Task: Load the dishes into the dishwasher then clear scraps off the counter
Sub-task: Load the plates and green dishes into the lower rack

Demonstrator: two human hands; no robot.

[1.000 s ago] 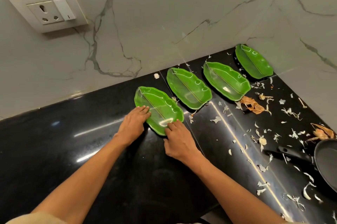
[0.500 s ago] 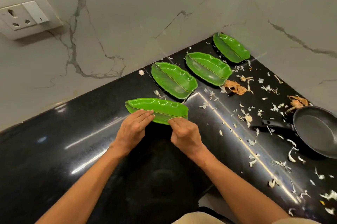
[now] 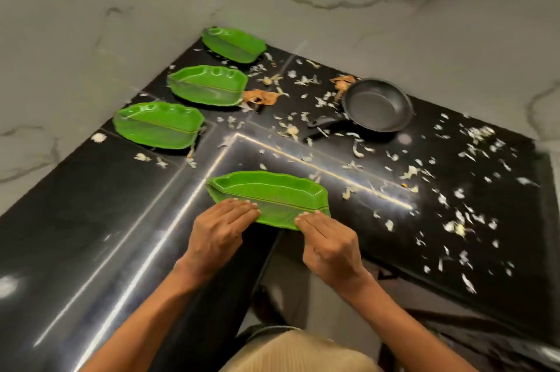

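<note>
Both hands hold leaf plate over counter corner

Left hand (image 3: 219,235) and right hand (image 3: 330,246) grip near edge of green plate (image 3: 269,192), fingers on top, above the black counter (image 3: 91,220). Three more plates (image 3: 157,126) along wall, pan (image 3: 377,105) and scraps (image 3: 454,189) to the right.

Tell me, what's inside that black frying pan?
The black frying pan looks empty: only its dark bare inside shows. Pale scraps lie around it on the black counter. Beneath it is hidden.
</note>
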